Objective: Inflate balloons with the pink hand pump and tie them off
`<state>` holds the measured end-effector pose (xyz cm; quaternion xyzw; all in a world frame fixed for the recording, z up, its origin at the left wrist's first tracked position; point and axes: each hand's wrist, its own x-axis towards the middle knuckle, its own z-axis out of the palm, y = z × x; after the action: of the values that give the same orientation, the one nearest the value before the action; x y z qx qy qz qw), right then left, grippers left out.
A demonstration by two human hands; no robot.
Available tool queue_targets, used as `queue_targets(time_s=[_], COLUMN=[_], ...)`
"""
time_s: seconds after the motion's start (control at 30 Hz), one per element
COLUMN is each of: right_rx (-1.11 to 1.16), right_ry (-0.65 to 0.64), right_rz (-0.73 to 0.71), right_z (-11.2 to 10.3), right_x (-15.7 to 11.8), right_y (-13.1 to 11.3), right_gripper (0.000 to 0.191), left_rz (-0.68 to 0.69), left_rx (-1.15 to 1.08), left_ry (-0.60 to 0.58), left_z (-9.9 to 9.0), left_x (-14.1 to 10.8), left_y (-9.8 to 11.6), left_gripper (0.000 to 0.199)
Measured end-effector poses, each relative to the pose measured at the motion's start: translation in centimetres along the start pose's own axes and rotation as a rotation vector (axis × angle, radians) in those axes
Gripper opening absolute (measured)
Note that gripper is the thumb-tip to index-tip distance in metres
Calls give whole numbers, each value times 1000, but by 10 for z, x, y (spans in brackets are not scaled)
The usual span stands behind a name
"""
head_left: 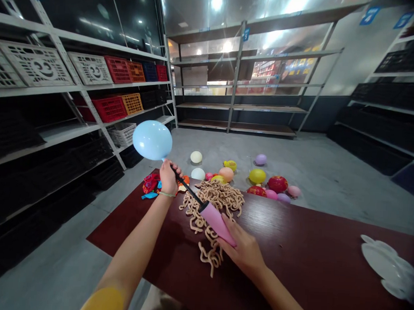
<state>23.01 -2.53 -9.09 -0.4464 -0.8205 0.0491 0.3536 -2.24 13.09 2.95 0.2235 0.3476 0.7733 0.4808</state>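
Observation:
A light blue balloon point(152, 140), swollen with air, sits on the far end of a hand pump. My left hand point(169, 177) is closed around the balloon's neck and the pump's tip. The pump's pink barrel point(218, 221) is gripped by my right hand point(242, 248), with a length of black rod showing between the two hands. Under the pump, a heap of tan, curly, rope-like pieces point(222, 197) lies on the dark red table point(292, 241). Beside my left hand are uninflated balloons point(151, 183) in red, blue and orange.
Several inflated balloons point(257, 176) rest on the grey floor past the table's far edge. White plate-like pieces point(381, 258) lie at the table's right. Shelves with crates point(35, 64) line the left, and a metal rack point(235, 83) stands at the back.

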Motion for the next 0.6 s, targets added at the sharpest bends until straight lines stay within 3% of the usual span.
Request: queue_targets(time_s=[0.1, 0.2, 0.4, 0.5, 0.6], right_rx=[-27, -59, -67, -69, -13], right_ry=[31, 50, 69, 42, 12], right_rz=[30, 74, 126, 95, 67], right_z=[0, -1, -3, -2, -1], right_x=[-1, -2, -4, -4, -3], right_y=[-4, -4, 4, 4, -1], right_gripper=[72, 74, 71, 71, 70], left_rz=[17, -14, -106, -121, -122], left_rx=[-27, -14, 95, 115, 151], left_ry=[26, 47, -95, -98, -85], left_z=[1, 7, 16, 11, 1], left_x=[-4, -30, -88, -88, -73], left_y=[-5, -30, -78, -79, -67], left_gripper=[32, 32, 30, 28, 26])
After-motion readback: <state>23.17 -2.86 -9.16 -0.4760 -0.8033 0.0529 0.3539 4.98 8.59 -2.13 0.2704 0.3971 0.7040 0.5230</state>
